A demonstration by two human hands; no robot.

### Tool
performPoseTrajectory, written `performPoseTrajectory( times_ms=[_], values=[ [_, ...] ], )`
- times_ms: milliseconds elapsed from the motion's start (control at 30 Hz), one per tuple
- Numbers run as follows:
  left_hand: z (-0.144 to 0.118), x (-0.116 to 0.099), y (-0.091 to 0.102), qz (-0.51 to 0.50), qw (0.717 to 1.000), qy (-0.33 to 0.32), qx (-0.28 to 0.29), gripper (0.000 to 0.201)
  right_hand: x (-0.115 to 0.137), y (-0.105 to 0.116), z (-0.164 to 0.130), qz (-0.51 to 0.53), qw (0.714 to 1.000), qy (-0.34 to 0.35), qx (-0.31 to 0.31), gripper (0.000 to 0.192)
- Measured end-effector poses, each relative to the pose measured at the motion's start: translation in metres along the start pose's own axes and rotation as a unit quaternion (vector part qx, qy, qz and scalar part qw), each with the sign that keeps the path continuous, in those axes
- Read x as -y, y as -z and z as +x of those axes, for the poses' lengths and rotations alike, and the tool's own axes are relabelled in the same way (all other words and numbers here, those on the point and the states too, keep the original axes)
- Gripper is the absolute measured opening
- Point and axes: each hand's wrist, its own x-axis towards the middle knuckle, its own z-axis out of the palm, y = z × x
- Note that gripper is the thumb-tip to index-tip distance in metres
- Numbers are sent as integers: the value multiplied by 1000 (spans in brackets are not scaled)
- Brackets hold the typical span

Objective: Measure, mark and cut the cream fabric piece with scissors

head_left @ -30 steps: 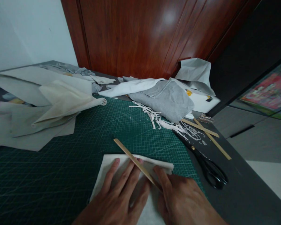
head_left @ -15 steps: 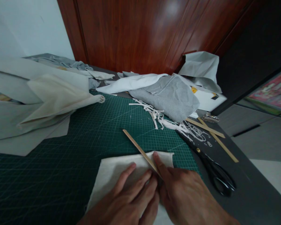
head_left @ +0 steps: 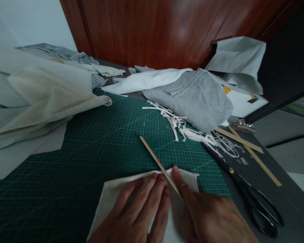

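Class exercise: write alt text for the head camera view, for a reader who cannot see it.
Two bare hands work a white cloth piece on a green cutting mat: the left hand presses it flat while the right hand holds a thin wooden stick against it. Black scissors, white trimmings and grey fabric lie to the right.

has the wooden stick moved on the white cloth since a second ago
Yes. The wooden stick has slid toward the white cloth's far edge, under the right hand.

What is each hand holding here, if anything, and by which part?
The right hand grips a thin wooden stick at its near end. The left hand grips nothing; it lies flat on the white fabric piece.
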Motion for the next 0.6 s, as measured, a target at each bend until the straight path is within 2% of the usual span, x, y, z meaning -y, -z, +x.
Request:
performPoseTrajectory(
  times_ms=[100,233,300,467,600],
  values=[
    [3,0,1,-16,999,40,17,43,-4,-5,-5,-26,999,29,-16,101],
    [8,0,-1,-18,999,31,41,48,-5,-2,-5,-44,998,52,-18,96],
    [10,0,-3,-13,998,24,48,49,-4,6,0,-59,996,60,-23,87],
    [6,0,-8,0,999,15,45,50,-1,24,20,-111,988,88,-69,50],
    [3,-1,-12,8,1000,16,22,44,-2,20,26,-113,981,101,-122,40]
  ],
)
